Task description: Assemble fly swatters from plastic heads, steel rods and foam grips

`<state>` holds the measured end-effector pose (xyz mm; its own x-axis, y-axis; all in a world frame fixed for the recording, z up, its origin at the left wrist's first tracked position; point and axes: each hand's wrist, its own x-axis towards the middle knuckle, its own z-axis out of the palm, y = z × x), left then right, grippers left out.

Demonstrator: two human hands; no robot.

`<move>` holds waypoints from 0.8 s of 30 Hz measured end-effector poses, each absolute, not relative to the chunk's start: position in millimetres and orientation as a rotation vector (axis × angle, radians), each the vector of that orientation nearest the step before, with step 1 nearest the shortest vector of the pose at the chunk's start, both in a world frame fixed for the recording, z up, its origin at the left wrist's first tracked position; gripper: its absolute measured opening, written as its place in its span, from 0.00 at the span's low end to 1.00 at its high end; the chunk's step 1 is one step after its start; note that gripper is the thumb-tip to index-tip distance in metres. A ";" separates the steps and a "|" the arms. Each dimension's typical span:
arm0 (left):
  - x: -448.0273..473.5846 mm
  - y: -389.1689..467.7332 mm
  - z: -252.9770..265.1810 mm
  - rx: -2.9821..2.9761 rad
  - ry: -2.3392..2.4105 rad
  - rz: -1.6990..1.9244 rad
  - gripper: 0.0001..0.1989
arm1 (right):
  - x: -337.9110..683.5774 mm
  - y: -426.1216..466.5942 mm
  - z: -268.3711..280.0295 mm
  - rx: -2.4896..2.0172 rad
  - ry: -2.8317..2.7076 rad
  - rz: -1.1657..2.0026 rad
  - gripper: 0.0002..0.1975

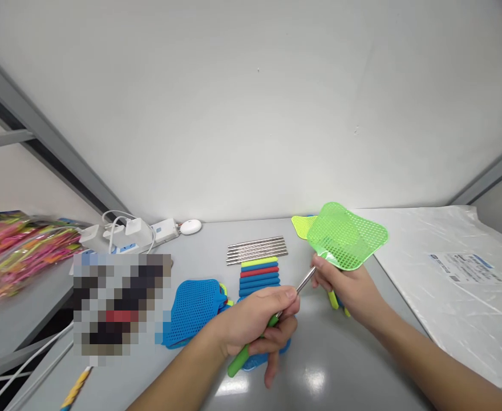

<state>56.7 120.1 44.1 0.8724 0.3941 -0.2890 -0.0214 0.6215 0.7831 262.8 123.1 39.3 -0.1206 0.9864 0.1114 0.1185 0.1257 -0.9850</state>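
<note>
A fly swatter with a green mesh head [347, 237], a thin metal rod [306, 279] and a green handle [238, 362] is held slantwise above the table by both hands. My left hand [263, 319] is closed round the rod where it meets the handle. Pinched at the neck just below the mesh head is my right hand [345, 285]. Beyond my left hand lies a row of blue, red and yellow handles [258, 274], with several metal rods [257, 250] behind them. Blue mesh heads [196, 308] are stacked to the left.
A yellow-green mesh head [302, 226] lies behind the held one. White plastic sheeting [456, 285] with a label covers the right side. At left are a power strip [164, 230] with plugs and cables, a white rounded case [190, 226], a pixelated patch and bagged colourful items [32, 251].
</note>
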 end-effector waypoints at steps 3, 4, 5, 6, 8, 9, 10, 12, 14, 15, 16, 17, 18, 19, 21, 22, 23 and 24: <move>53.0 121.3 45.6 0.865 0.456 0.212 0.17 | 272.4 128.3 41.1 -1.124 -1.432 1.168 0.16; 52.0 121.4 46.4 0.874 0.463 0.207 0.17 | 274.1 129.6 40.3 -1.097 -1.444 1.202 0.15; 51.2 121.1 47.6 0.887 0.477 0.205 0.17 | 274.8 130.4 39.0 -1.062 -1.453 1.244 0.15; 50.7 120.6 49.0 0.907 0.497 0.210 0.17 | 274.4 130.8 37.6 -1.026 -1.455 1.286 0.15; 50.6 118.4 52.8 0.965 0.545 0.229 0.17 | 270.7 129.4 35.3 -0.975 -1.459 1.351 0.13; 51.0 116.7 54.9 1.003 0.578 0.233 0.16 | 267.7 127.7 34.5 -0.965 -1.463 1.377 0.12; 51.7 114.6 57.0 1.055 0.624 0.230 0.16 | 264.1 125.2 33.9 -0.963 -1.470 1.406 0.11; 53.0 110.3 60.5 1.232 0.767 0.212 0.16 | 256.5 119.2 33.2 -0.974 -1.475 1.457 0.11; 54.0 106.8 62.4 1.533 0.981 0.219 0.18 | 250.5 114.0 32.5 -0.994 -1.449 1.460 0.11; 54.0 106.0 62.7 1.717 1.098 0.241 0.18 | 248.9 112.7 32.2 -1.006 -1.433 1.434 0.12; 53.5 105.9 62.7 1.900 1.208 0.265 0.18 | 248.6 112.6 32.0 -1.012 -1.410 1.395 0.12; 52.3 106.6 62.8 2.063 1.306 0.279 0.18 | 249.7 113.7 32.1 -1.008 -1.378 1.355 0.12; 50.3 108.0 63.3 2.195 1.393 0.281 0.18 | 252.3 116.0 32.6 -0.997 -1.332 1.319 0.11; 47.6 110.1 64.5 2.290 1.462 0.267 0.18 | 255.9 119.1 33.7 -0.985 -1.268 1.289 0.11; 40.0 115.6 69.1 2.378 1.546 0.209 0.18 | 265.2 125.9 37.5 -0.968 -1.129 1.247 0.11; 35.6 118.5 72.4 2.392 1.565 0.182 0.19 | 269.8 128.7 40.0 -0.962 -1.079 1.238 0.11; 31.4 121.3 75.8 2.401 1.570 0.161 0.19 | 273.7 130.9 42.7 -0.957 -1.053 1.237 0.10; 27.6 123.7 79.0 2.409 1.564 0.143 0.20 | 276.7 132.2 45.2 -0.949 -1.048 1.241 0.10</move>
